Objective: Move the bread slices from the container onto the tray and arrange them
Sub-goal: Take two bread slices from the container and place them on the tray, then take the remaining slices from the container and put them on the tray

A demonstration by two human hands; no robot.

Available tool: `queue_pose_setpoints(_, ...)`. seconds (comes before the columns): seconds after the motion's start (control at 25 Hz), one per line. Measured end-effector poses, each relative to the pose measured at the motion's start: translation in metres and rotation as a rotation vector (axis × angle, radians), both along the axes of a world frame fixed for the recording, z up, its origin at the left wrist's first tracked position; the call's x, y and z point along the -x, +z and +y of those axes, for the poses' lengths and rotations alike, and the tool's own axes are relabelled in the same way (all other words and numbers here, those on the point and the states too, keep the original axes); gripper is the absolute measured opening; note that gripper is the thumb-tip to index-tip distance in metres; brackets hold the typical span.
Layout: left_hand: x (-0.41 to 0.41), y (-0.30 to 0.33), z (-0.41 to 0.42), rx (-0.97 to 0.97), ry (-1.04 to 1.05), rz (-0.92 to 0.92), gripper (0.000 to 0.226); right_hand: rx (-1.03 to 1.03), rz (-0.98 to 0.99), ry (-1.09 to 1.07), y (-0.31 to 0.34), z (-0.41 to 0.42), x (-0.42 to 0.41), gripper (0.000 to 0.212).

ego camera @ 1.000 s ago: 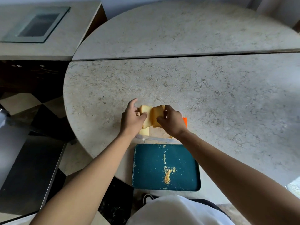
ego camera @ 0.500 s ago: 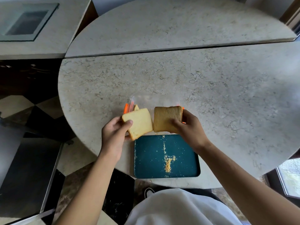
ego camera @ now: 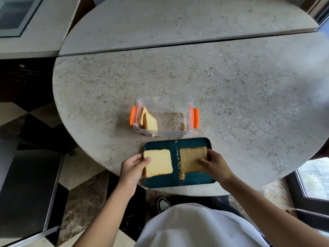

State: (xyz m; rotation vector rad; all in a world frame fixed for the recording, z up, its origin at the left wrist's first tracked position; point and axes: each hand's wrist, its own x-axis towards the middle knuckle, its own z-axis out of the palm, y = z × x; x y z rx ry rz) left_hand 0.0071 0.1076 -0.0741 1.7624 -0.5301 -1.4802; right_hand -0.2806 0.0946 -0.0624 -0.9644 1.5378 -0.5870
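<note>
Two bread slices over the teal tray [ego camera: 194,182]: pale slice [ego camera: 158,163] pinched at its left edge by left hand [ego camera: 132,166], browner slice [ego camera: 191,160] pressed and held at its right edge by right hand [ego camera: 214,164]. Likely light, soft, crumbly; best gripped gently by the crust edges. Two more slices [ego camera: 148,120] leaning upright at the left end of the clear container [ego camera: 163,133], just beyond the tray on the counter [ego camera: 231,97]. Crumbs [ego camera: 181,175] strewn between.
</note>
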Motion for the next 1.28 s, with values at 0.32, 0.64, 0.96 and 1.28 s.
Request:
queue_pose_setpoints(0.32,0.029,-0.023,-0.038,-0.116,0.032,-0.145,0.016,-0.086,0.06,-0.071,-0.027,-0.036,0.006,0.024)
queue_pose_setpoints(0.64,0.03,-0.018,-0.051,-0.182,-0.032,-0.182,0.015,-0.005,0.351,0.062,-0.027,-0.042,0.011,0.039)
queue_pose_setpoints(0.96,0.017,0.011,-0.05,-0.155,-0.117,-0.248,0.011,0.11,0.461,0.15,-0.013,-0.033,0.022,0.039)
queue_pose_setpoints(1.28,0.018,0.081,-0.077,0.087,-0.113,-0.239,0.014,0.441,0.295,0.371,0.05,-0.069,-0.035,0.018)
